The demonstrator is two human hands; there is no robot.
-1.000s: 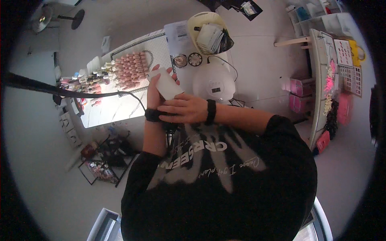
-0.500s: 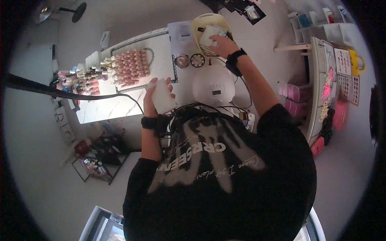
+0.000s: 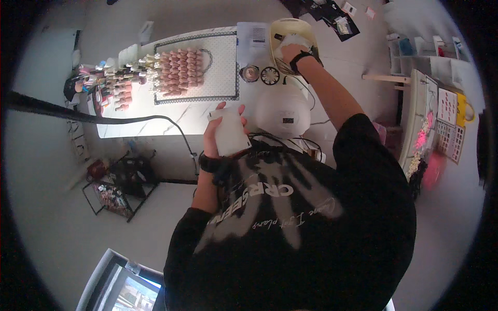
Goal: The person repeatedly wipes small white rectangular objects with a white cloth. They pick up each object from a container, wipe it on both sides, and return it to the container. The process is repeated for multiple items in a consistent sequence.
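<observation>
My left hand (image 3: 211, 136) is wrapped round a white rectangular block (image 3: 231, 133), like a small box or stack, held in front of my chest. The kind of thing it is does not show. My right arm stretches out to a pale yellow basket (image 3: 272, 32) at the far end of the table. Down inside that basket is my right hand (image 3: 293, 50), against white packets (image 3: 300, 39); its fingers are hidden. A white rounded device with a small dark display (image 3: 275, 106) stands between the two hands.
Rows of pinkish bottles (image 3: 180, 70) stand on a dotted mat (image 3: 222, 83), with more bottles (image 3: 122, 88) to their left. Two round containers (image 3: 270, 75) sit by the basket. A black cable (image 3: 140, 119) crosses from the left. A drawer unit (image 3: 415, 114) stands at right.
My right hand has gone deeper into the basket, and its fingers have dropped out of sight. My left hand still holds the white block. The whole view has shifted slightly.
</observation>
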